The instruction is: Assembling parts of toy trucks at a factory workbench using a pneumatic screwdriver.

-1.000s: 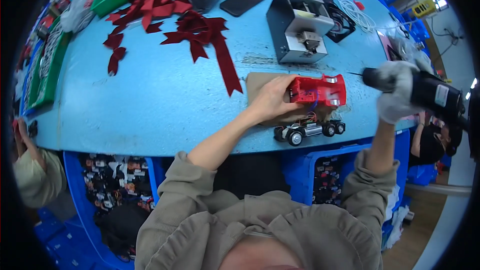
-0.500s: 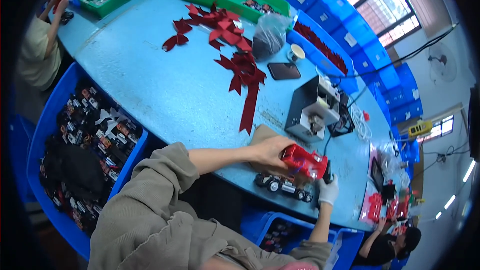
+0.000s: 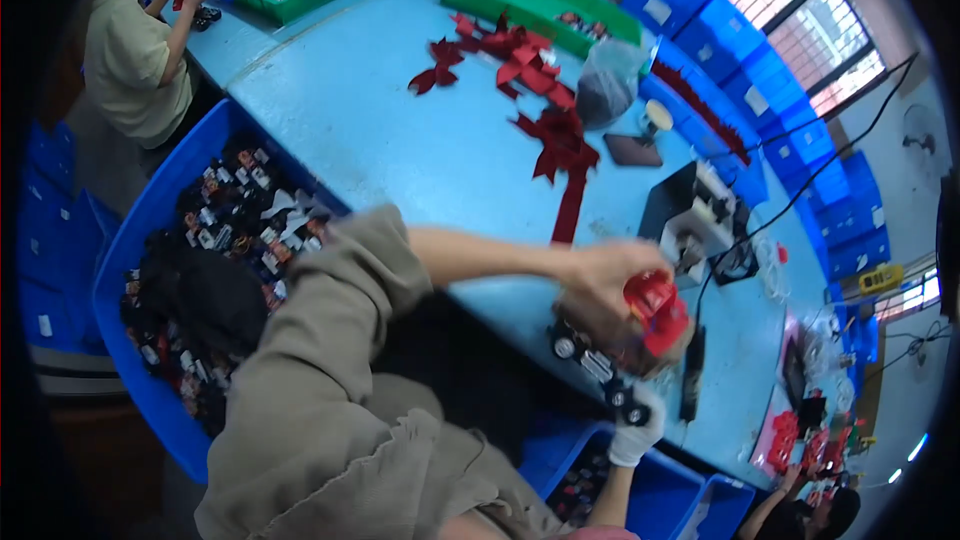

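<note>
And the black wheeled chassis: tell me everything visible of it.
The chassis is long, narrow, black and plastic-looking, with pale-hubbed wheels: one showing at its upper-left end, two close together at its lower-right end. A silvery part runs along its middle. It slants by the near edge of the table. The gloved right hand appears to touch the two-wheeled end; blur hides the grip.

left grip on red cab, wheeled chassis

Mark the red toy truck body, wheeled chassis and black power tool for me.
Red toy truck body (image 3: 657,302), head view: on its blurred red shell.
Wheeled chassis (image 3: 597,367), head view: on its silver middle.
Black power tool (image 3: 692,376), head view: on its long casing.
</note>
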Tool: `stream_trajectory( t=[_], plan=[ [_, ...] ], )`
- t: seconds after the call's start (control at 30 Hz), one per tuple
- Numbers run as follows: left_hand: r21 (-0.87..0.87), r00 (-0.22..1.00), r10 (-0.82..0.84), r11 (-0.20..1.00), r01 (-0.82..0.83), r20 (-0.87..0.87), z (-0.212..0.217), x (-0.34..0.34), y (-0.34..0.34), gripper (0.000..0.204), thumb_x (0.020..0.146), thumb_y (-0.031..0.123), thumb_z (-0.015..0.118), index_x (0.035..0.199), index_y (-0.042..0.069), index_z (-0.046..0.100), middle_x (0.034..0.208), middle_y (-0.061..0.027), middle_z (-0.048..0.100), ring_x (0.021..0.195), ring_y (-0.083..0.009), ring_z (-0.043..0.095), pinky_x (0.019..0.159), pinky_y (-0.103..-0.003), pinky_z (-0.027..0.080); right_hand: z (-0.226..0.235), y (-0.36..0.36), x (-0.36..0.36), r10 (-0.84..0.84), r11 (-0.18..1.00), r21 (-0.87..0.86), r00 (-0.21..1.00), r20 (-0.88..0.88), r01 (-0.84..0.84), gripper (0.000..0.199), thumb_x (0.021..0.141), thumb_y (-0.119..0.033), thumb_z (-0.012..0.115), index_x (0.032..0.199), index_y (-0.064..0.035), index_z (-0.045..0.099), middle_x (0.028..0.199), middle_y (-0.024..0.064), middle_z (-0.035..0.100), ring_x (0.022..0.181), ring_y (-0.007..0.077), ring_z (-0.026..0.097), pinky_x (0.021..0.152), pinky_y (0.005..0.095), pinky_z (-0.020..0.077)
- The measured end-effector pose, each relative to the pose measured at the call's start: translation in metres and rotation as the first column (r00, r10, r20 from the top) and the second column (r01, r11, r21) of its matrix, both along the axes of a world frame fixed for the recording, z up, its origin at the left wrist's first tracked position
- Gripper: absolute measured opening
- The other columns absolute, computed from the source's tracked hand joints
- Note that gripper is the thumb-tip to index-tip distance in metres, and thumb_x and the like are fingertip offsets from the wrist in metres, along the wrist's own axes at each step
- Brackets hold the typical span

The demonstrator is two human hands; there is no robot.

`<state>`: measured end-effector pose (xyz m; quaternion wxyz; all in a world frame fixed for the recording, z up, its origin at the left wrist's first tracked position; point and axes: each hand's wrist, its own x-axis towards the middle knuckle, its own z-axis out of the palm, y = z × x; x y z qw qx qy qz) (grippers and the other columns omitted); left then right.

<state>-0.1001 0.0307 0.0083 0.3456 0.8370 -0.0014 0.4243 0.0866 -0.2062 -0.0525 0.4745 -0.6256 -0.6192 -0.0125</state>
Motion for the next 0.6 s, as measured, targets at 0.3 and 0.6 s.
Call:
stream_trajectory(
  t=[0.3, 0.6],
  plan=[
    [0.830, 0.555, 0.689, 0.558, 0.004, -0.466, 0.080, -0.162, -0.028, 0.038, 0.061, 0.024, 0.070, 0.094, 0.011, 0.059, 0.089, -0.0059, 0.054, 0.089, -0.0228, 0.049, 0.069, -0.033, 0.040, 0.048, 0.116, -0.139, 0.580, 0.740, 0.040, 0.668, 0.466, -0.671, 0.024, 0.063, -0.009, 0.062, 0.087, -0.0088, 0.061, 0.092, 0.0057, 0.063, 0.089, 0.0250, 0.059, 0.075, 0.0371, 0.0460],
    [0.871, -0.033, 0.937, 0.337, 0.358, -0.349, -0.008, -0.215, -0.022, 0.021, 0.074, 0.023, 0.057, 0.087, 0.015, 0.071, 0.100, -0.0029, 0.055, 0.104, -0.0225, 0.043, 0.083, -0.037, 0.036, -0.006, 0.161, -0.261, 0.677, 0.665, 0.028, 0.618, 0.399, -0.747, 0.034, 0.061, 0.000, 0.058, 0.095, -0.0060, 0.059, 0.099, 0.0131, 0.059, 0.096, 0.0331, 0.056, 0.082, 0.0401, 0.0452]
  ],
)
